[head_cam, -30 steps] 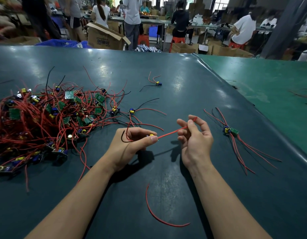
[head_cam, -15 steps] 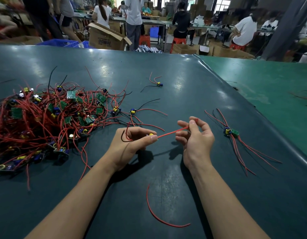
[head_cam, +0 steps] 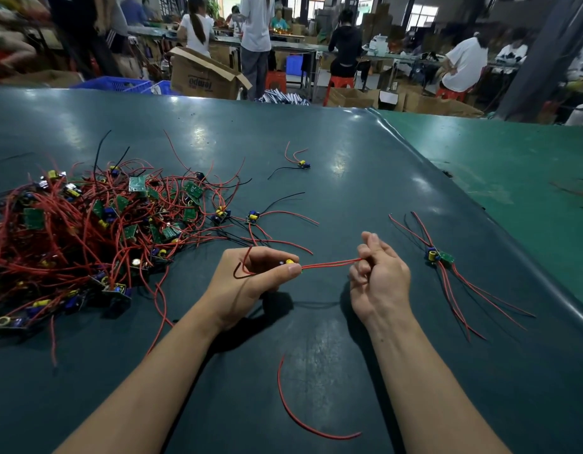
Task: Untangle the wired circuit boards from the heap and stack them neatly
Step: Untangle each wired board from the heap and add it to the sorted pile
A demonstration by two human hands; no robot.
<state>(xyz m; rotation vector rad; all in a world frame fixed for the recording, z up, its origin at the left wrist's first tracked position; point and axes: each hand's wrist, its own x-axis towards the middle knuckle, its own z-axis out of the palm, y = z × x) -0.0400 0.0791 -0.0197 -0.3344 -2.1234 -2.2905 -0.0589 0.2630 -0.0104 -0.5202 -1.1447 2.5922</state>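
Above the desk (head_cam: 349, 152), the left hand (head_cam: 251, 276) pinches a small circuit board (head_cam: 288, 262) while the right hand's (head_cam: 378, 273) curled fingers (head_cam: 360, 268) grip its red wires (head_cam: 329, 265), likely straightening them for the small stack (head_cam: 437, 256) rightward, away from the heap (head_cam: 87, 231).

A dark teal worktop (head_cam: 316, 152) with a slightly glossy surface carries everything. On its left side lies a big heap (head_cam: 87, 231) of small green circuit boards tangled in red and black wires. Two boards (head_cam: 222, 215) sit just beside the heap's right edge, and a single board (head_cam: 304, 164) lies farther back, well apart. On the right, near the worktop's edge, rests a small stack (head_cam: 438, 256) with its red wires fanned out. A loose red wire (head_cam: 296, 417) curves across the near middle.
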